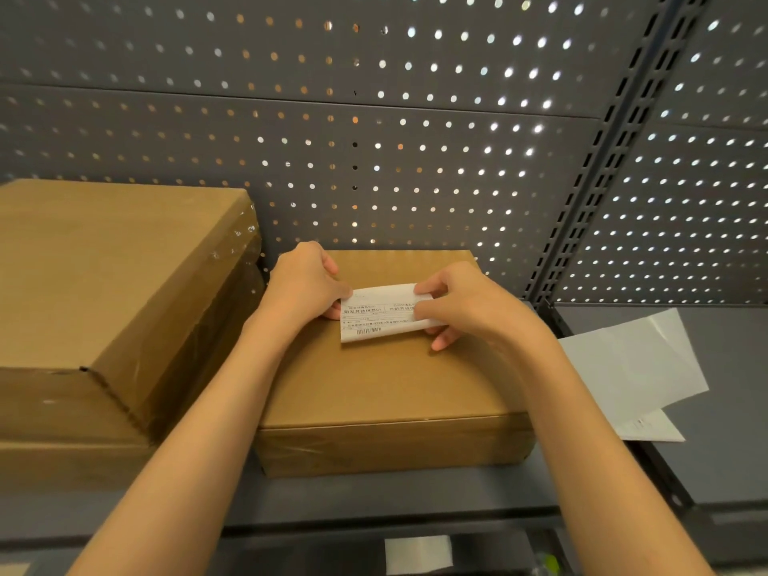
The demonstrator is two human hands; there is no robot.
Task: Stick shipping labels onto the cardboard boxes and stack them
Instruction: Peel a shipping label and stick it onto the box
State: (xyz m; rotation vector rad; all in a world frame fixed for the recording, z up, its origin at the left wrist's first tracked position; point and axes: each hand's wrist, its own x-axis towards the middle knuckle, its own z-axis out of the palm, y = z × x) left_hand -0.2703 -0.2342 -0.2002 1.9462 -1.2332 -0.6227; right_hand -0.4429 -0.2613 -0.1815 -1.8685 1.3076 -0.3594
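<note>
Grey shelf (374, 498) before perforated back panel (374, 118): left hand (305, 280) and right hand (465, 305) pinch a shipping label (376, 313) over the flat cardboard box (386, 380) (2 stacked boxes (108, 293) alongside, left).

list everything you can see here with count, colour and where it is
shipping label: 1, white with black print, held over the top of the middle box
middle box: 1, brown, on the shelf, centre
stacked boxes: at least 2, brown, taped, left
shelf: 1, dark grey, under the boxes
pegboard: grey, perforated, behind the shelf
loose sheets: at least 2, white, on the shelf at right
left hand: pinches the label's left end
right hand: pinches the label's right end
</note>
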